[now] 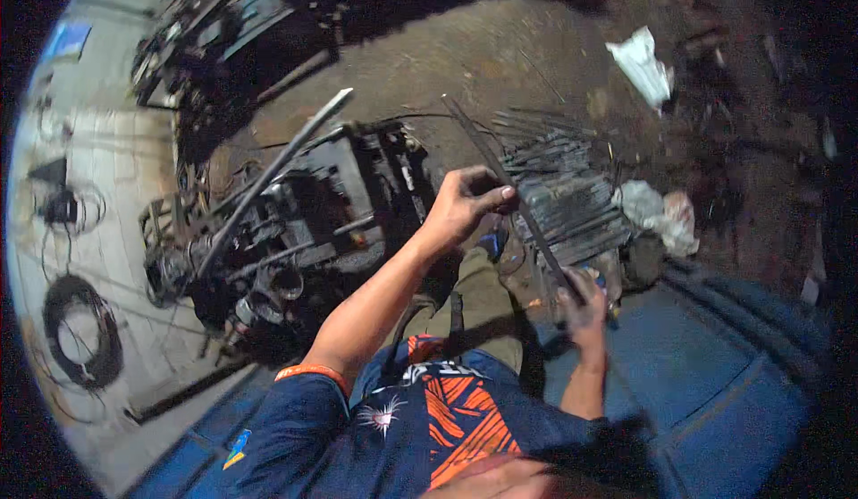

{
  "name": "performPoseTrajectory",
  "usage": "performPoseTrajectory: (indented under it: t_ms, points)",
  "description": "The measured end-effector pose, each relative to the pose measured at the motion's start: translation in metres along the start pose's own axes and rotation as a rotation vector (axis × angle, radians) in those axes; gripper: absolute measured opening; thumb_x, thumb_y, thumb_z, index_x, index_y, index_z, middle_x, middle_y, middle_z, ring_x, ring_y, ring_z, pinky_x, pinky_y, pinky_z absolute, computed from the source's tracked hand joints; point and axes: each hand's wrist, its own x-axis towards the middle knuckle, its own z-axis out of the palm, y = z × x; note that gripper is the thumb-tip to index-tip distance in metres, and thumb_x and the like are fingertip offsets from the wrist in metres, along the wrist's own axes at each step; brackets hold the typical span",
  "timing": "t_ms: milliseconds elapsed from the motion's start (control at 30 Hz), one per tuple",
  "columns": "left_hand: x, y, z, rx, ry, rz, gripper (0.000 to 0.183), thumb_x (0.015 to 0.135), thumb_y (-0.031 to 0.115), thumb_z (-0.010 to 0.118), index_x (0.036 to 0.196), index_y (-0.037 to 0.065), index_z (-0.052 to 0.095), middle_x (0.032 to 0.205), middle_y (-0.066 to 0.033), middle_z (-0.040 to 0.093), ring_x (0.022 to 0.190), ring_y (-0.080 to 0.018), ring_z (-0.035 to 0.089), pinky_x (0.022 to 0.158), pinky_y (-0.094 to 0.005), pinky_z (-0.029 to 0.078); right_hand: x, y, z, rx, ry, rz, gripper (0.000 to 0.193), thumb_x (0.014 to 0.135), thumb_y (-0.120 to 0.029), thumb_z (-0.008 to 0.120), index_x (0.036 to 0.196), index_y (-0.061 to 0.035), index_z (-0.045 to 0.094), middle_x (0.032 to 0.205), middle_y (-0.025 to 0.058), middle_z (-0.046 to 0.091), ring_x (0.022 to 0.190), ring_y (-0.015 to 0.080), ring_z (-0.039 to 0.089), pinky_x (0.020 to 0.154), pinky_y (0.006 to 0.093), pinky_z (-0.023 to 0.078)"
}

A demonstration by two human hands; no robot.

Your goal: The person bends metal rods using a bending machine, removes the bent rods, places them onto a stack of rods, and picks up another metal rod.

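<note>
A long, narrow dark metal bar (pixel 540 236) slants across in front of me, from far left to near right. My left hand (pixel 460 206) is closed on its middle stretch, thumb and fingers pinching it. Closer to my body, my right hand (pixel 585 304) grips the near end; its fingers are somewhat blurred. Beneath and beyond the bar lies a stack of similar dark bars (pixel 572 209), several of them fanned out at the far side. To the left of my left forearm stands a greasy black machine (pixel 331 182) with a lighter metal rod (pixel 275 170) slanting up over it.
Another dark machine (pixel 241 39) stands at the far left. A black coil (pixel 58 334) lies on the pale floor at left. Crumpled plastic (pixel 661 215) sits right of the stack, and a white bag (pixel 645 68) lies farther off. Blue surfaces (pixel 715 378) flank me.
</note>
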Motion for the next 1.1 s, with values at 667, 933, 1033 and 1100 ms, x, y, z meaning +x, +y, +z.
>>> performPoseTrajectory:
  t_ms: [667, 933, 1033, 1100]
  points:
    - [-0.331, 0.053, -0.203, 0.072, 1.172, 0.710, 0.022, 0.081, 0.010, 0.068, 0.096, -0.003, 0.058, 0.084, -0.0072, 0.065, 0.076, -0.0120, 0.060, 0.070, -0.0265, 0.049, 0.025, -0.350, 0.275, 1.053, -0.369, -0.263, 0.028, 0.087, -0.021, 0.060, 0.106, -0.0015, 0.054, 0.098, 0.0078, 0.061, 0.085, 0.0151, 0.058, 0.075, 0.0295, 0.049]
    - [-0.359, 0.033, -0.221, 0.426, 1.450, 0.662, 0.021, 0.081, 0.008, 0.066, 0.098, -0.003, 0.058, 0.090, -0.0079, 0.065, 0.083, -0.0130, 0.061, 0.077, -0.0271, 0.049, 0.017, -0.388, 0.300, 0.888, -0.471, -0.222, 0.015, 0.085, -0.009, 0.061, 0.097, 0.0001, 0.058, 0.087, 0.0069, 0.062, 0.075, 0.0131, 0.057, 0.067, 0.0245, 0.046]
    - [-0.360, 0.036, -0.224, 0.594, 1.491, 0.711, 0.018, 0.082, 0.006, 0.064, 0.097, -0.003, 0.061, 0.092, -0.0073, 0.065, 0.085, -0.0132, 0.061, 0.077, -0.0273, 0.050, 0.023, -0.392, 0.304, 0.977, -0.507, -0.258, 0.016, 0.085, -0.006, 0.060, 0.100, 0.0005, 0.058, 0.090, 0.0082, 0.062, 0.079, 0.0149, 0.058, 0.071, 0.0261, 0.047]
    - [-0.369, 0.048, -0.223, 0.551, 1.426, 0.825, 0.020, 0.083, 0.004, 0.062, 0.102, -0.002, 0.061, 0.094, -0.0075, 0.065, 0.086, -0.0133, 0.061, 0.077, -0.0278, 0.050, 0.024, -0.401, 0.304, 1.000, -0.563, -0.306, 0.018, 0.089, -0.012, 0.055, 0.104, -0.0013, 0.055, 0.094, 0.0083, 0.061, 0.082, 0.0136, 0.057, 0.071, 0.0247, 0.047]
